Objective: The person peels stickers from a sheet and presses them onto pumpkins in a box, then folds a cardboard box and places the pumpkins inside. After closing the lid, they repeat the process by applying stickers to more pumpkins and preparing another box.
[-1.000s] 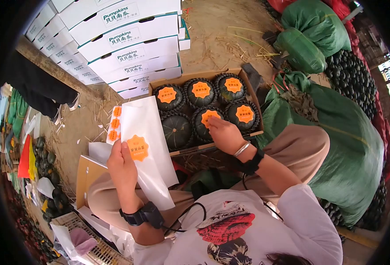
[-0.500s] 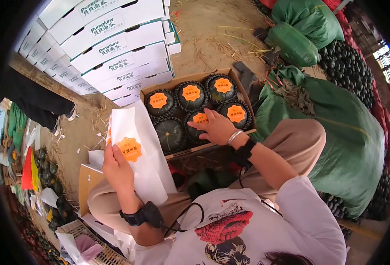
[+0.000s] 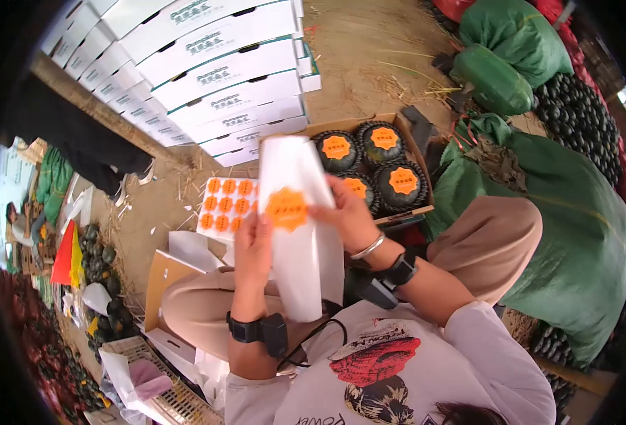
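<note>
A white sticker backing sheet (image 3: 302,276), curved and blurred by motion, is gripped at its left edge by my left hand (image 3: 253,248). One orange scalloped sticker (image 3: 286,208) shows on it. My right hand (image 3: 355,219) pinches at the sticker's right edge, thumb and fingertips close together. Behind the sheet stands an open cardboard box (image 3: 422,159) of dark green pumpkins in black foam nets. Orange stickers top the visible ones, such as this pumpkin (image 3: 401,204); the sheet and my right hand hide the box's left part.
Another sheet of orange stickers (image 3: 221,205) lies left of my hands. White printed pumpkin cartons (image 3: 235,71) are stacked ahead. Green sacks (image 3: 539,212) and heaped pumpkins (image 3: 578,117) fill the right side. A plastic crate (image 3: 164,382) sits lower left; a person's dark-trousered leg (image 3: 79,142) is beyond.
My right hand has left the pumpkin at the front of the box and come to the sticker on the sheet. The sheet has swung right, in front of the box, uncovering the other sticker sheet.
</note>
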The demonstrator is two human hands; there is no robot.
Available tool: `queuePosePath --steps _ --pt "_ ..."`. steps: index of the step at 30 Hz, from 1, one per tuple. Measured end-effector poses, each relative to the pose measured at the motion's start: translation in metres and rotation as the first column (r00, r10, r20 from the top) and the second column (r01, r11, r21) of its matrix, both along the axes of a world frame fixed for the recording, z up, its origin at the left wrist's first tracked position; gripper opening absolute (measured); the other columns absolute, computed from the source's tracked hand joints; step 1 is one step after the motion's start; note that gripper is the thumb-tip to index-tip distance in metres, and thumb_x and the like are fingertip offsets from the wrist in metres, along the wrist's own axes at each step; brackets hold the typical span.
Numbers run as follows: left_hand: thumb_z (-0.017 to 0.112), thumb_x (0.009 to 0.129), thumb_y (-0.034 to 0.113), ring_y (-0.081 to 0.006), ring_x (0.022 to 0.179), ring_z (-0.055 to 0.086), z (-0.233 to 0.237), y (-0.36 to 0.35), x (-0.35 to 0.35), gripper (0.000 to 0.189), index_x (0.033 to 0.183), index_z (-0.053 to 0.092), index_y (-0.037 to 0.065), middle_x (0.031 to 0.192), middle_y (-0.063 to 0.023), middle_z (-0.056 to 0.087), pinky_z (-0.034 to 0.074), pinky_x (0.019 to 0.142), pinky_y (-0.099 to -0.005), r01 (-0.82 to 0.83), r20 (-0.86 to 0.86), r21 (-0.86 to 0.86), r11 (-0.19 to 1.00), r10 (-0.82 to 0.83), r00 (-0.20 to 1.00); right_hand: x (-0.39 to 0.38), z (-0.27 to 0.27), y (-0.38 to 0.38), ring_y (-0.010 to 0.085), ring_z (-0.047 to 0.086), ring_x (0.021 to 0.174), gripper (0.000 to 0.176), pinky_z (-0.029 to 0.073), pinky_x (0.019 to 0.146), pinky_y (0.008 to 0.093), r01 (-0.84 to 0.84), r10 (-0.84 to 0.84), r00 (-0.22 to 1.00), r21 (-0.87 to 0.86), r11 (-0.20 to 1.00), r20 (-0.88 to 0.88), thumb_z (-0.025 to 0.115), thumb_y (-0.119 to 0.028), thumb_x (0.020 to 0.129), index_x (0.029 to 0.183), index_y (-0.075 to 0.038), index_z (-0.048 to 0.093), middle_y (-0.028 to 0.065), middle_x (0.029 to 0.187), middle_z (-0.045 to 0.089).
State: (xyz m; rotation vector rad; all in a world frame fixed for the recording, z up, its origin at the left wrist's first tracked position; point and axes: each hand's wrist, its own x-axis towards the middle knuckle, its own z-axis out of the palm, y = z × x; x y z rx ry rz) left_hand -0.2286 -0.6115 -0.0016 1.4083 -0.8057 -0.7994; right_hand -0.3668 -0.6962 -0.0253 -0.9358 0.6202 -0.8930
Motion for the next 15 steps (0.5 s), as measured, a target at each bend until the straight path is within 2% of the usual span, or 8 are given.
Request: queuePosePath --steps 3,4,6,9,10,13,14,15 --pt "0.051 0.089 0.033 -0.0048 0.056 0.039 -0.005 0.009 0.015 0.037 0.07 0.054 0.001 0.057 0.0035 0.047 0.033 0.049 -0.0255 0.18 0.061 0.211 0.961 -0.197 0.979 -0.008 0.027 -0.006 0.0193 0.058 0.091 0.051 0.048 0.078 0.0324 0.029 -0.043 0.974 -0.068 0.997 -0.223 0.064 -0.002 0.074 0.12 0.0 0.041 0.0143 0.106 0.057" --pt "0.05 0.09 0.033 -0.0075 0.053 0.031 -0.008 0.007 0.012 0.044 0.06 0.045 0.001 0.052 0.0027 0.037 0.027 0.046 -0.0274 0.123 0.032 0.177 0.976 -0.131 0.991 -0.009 0.03 -0.006 0.0228 0.055 0.096 0.053 0.044 0.082 0.0358 0.093 -0.273 0.902 -0.466 0.88 -0.334 0.065 -0.005 0.072 0.119 0.0 0.041 0.0159 0.109 0.055" --pt "0.05 0.089 0.033 -0.0102 0.052 0.031 -0.007 0.007 0.014 0.045 0.061 0.043 0.0 0.051 -0.0008 0.035 0.029 0.047 -0.0284 0.045 0.276 0.177 0.983 -0.093 0.957 -0.008 0.034 -0.002 0.0297 0.05 0.106 0.057 0.038 0.09 0.0427 -0.029 -0.719 0.665 -0.969 0.247 -0.203 0.068 -0.01 0.069 0.119 0.0 0.042 0.0193 0.115 0.051" --pt "0.051 0.089 0.028 -0.0154 0.053 0.031 0.001 0.009 0.015 0.037 0.069 0.043 -0.001 0.055 -0.0082 0.034 0.031 0.049 -0.0296 0.099 0.396 0.17 0.98 -0.16 0.904 -0.007 0.044 0.018 0.0349 0.038 0.116 0.061 0.027 0.097 0.0486 -0.377 -0.498 0.74 -0.892 0.249 -0.452 0.071 -0.017 0.064 0.116 0.0 0.045 0.0192 0.123 0.044" --pt "0.051 0.089 0.026 -0.0156 0.053 0.032 0.002 0.009 0.014 0.034 0.071 0.043 -0.001 0.056 -0.0088 0.035 0.032 0.049 -0.0295 0.148 0.371 0.138 0.979 -0.189 0.909 -0.002 0.04 0.02 0.0311 0.049 0.107 0.048 0.037 0.091 0.0425 -0.387 -0.488 0.731 -0.879 0.278 -0.477 0.071 -0.019 0.065 0.106 0.0 0.054 0.015 0.114 0.053" --pt "0.051 0.088 0.019 -0.0167 0.055 0.032 0.007 0.009 0.017 0.023 0.079 0.044 -0.001 0.06 -0.011 0.038 0.032 0.05 -0.0291 0.235 0.389 0.141 0.962 -0.272 0.88 0.004 0.025 0.018 0.0285 0.058 0.093 0.032 0.046 0.079 0.0358 -0.397 -0.257 0.783 -0.773 0.495 -0.567 0.069 -0.018 0.068 0.094 -0.001 0.061 0.0131 0.1 0.06" --pt "0.052 0.088 0.019 -0.0174 0.054 0.032 0.009 0.011 0.018 0.023 0.079 0.044 -0.001 0.059 -0.0111 0.038 0.032 0.05 -0.0293 0.248 0.378 0.168 0.954 -0.294 0.878 0.01 0.022 0.017 0.0273 0.062 0.075 0.02 0.049 0.065 0.032 -0.266 -0.29 0.86 -0.854 0.448 -0.42 0.067 -0.015 0.07 0.085 -0.002 0.064 0.0108 0.085 0.064" --pt "0.052 0.087 0.018 -0.0181 0.054 0.032 0.01 0.014 0.019 0.022 0.079 0.044 -0.001 0.058 -0.0113 0.038 0.032 0.05 -0.0294 0.26 0.367 0.195 0.946 -0.316 0.875 0.01 0.021 0.018 0.0265 0.062 0.073 0.019 0.049 0.063 0.0305 -0.293 -0.236 0.856 -0.807 0.513 -0.461 0.068 -0.013 0.07 0.084 -0.001 0.064 0.0115 0.084 0.064"
